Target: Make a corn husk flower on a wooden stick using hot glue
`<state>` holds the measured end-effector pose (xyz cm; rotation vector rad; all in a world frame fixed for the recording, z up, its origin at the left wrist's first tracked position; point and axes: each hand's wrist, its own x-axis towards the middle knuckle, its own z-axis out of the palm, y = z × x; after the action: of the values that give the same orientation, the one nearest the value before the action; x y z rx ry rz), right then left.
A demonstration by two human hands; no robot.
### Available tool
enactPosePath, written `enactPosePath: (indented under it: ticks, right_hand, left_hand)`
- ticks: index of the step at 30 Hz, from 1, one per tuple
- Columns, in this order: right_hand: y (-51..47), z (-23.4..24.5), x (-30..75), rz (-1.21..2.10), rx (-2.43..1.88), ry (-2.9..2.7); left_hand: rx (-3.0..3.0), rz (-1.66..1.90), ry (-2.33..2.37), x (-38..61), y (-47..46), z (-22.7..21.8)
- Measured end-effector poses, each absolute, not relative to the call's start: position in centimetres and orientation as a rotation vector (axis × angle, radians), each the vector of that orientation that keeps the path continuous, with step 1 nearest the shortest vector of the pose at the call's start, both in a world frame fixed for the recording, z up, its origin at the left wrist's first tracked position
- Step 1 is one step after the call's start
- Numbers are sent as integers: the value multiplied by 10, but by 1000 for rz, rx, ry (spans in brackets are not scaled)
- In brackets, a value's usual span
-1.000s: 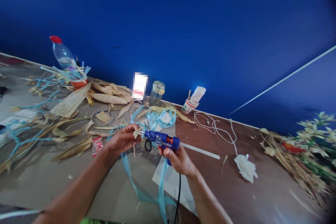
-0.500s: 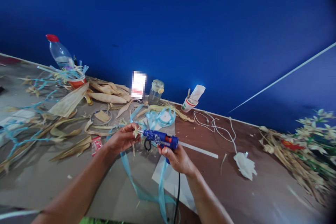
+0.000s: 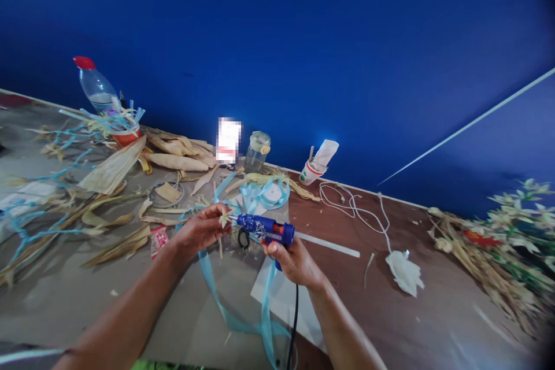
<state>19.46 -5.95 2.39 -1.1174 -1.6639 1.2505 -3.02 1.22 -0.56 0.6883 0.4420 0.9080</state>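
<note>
A blue glue gun (image 3: 260, 226) lies nearly level in my right hand (image 3: 296, 260), whose fingers wrap its handle. Its nozzle points left and meets a small pale flower (image 3: 224, 219), or comes very close to it. My left hand (image 3: 206, 226) pinches that flower between thumb and fingers. From the gun's handle a black cord (image 3: 295, 318) runs down toward me. Light blue ribbon (image 3: 212, 280) trails over the table below both hands, and more of it lies in loops behind the gun. A white glue stick (image 3: 327, 244) seems to stick out behind the gun.
Dried corn husks (image 3: 177, 160) and blue-wrapped stems (image 3: 39, 234) cover the left side. Along the wall stand a bottle (image 3: 96, 89), a glass jar (image 3: 256, 153) and a paper cup (image 3: 311, 173). A white cable (image 3: 368, 214) and a flower bunch (image 3: 520, 243) lie right.
The flower in my left hand has turned slightly at the nozzle. Both hands stay almost where they were, and the view has shifted a little.
</note>
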Motion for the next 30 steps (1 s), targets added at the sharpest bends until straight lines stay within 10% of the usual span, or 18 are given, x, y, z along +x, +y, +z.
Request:
enactPosePath:
  ticks: [30]
  right_hand:
    - [-65, 35, 205, 1328, -1093, -1578]
  left_hand:
    - [723, 865, 371, -32, 13, -13]
